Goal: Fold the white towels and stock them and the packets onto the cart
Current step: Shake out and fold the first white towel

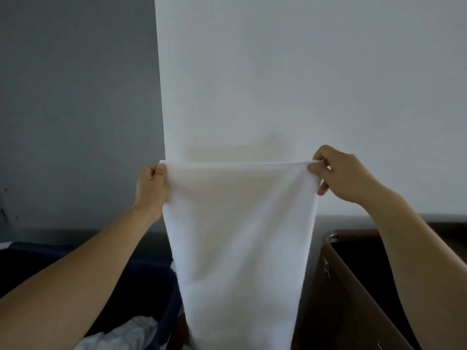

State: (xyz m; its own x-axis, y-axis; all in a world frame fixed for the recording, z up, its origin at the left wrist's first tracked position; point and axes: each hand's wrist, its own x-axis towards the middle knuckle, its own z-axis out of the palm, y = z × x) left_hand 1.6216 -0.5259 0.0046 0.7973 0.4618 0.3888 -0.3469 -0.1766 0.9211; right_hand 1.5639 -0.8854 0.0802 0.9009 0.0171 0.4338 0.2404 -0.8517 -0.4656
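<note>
One white towel [237,236] pinched taut by its top corners in curled fingers of left hand [151,188] and right hand [341,173]. Below left fingers, one dark bin [151,286]; below right, one brown cart [338,294], both partly screened by cloth.

The white towel [240,236] (like the brown cart [338,299]) is cut off by the bottom edge.

Soft, flat, dimmish light; the white wall [303,72] reads grey. The towel [240,236] casts a faint shadow on it just above its top edge. Near corners sink into darkness. Whole frame slightly soft, edges bowed.
</note>
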